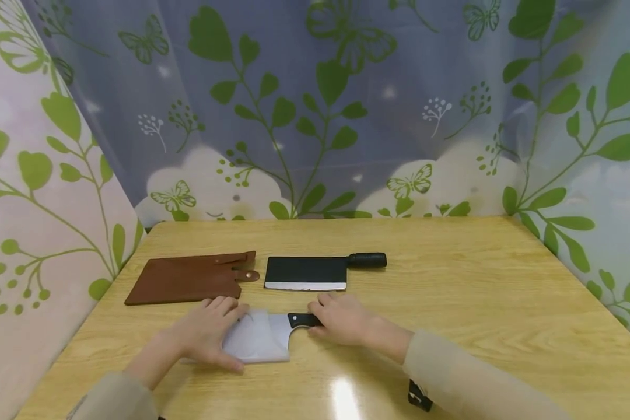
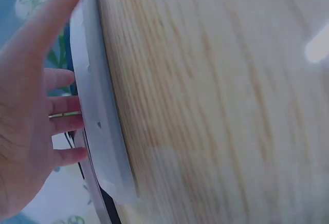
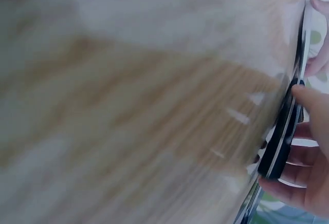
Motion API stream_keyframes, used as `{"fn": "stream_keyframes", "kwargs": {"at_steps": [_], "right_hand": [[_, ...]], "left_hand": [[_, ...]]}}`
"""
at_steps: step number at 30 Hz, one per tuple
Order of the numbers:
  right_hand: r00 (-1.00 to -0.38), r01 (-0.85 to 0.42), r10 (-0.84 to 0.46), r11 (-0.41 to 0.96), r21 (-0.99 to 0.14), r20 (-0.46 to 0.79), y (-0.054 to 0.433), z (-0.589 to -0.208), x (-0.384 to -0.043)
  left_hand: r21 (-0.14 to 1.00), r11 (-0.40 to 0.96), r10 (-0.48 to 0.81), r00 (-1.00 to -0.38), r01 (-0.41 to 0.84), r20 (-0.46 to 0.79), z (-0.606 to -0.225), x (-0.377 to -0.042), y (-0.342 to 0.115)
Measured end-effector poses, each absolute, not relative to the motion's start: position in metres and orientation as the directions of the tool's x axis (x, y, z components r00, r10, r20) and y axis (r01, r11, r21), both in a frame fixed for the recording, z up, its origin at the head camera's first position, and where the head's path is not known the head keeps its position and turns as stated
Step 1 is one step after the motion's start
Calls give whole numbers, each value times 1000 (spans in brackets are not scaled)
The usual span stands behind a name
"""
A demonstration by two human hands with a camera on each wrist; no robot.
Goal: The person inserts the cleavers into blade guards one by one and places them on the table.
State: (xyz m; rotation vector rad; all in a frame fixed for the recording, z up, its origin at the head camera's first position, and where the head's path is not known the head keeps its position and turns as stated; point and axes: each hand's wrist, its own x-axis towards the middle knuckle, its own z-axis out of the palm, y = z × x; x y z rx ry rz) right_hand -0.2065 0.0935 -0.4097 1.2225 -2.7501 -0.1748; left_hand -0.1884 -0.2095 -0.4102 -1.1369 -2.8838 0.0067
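Observation:
A cleaver lies low over the table, its black handle to the right and a strip of bare steel blade beside it. A whitish translucent sleeve covers the rest of the blade. My left hand spans the sleeve, thumb at the near edge and fingers at the far edge, holding it. My right hand grips the black handle, and its palm hides the handle's end. In the left wrist view the sleeve appears edge-on beside the fingertips. The right wrist view shows fingers around the handle.
Behind the hands, a second cleaver with a dark blade and black handle lies flat. A brown sheath with a snap strap lies to its left. A small black object is partly covered by the right sleeve. Patterned curtains surround the wooden table.

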Motion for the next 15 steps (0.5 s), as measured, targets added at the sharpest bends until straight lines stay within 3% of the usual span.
{"fn": "stream_keyframes", "kwargs": {"at_steps": [10,15], "right_hand": [[-701,-661,-671,739,131,241,140,-406,-230],[-723,-594,-612,788,164,322,160,-405,-245]], "left_hand": [[-74,844,534,-819,532,210,-399,-210,-240],[-56,871,489,-849,488,200,-396,-224,-260]]}}
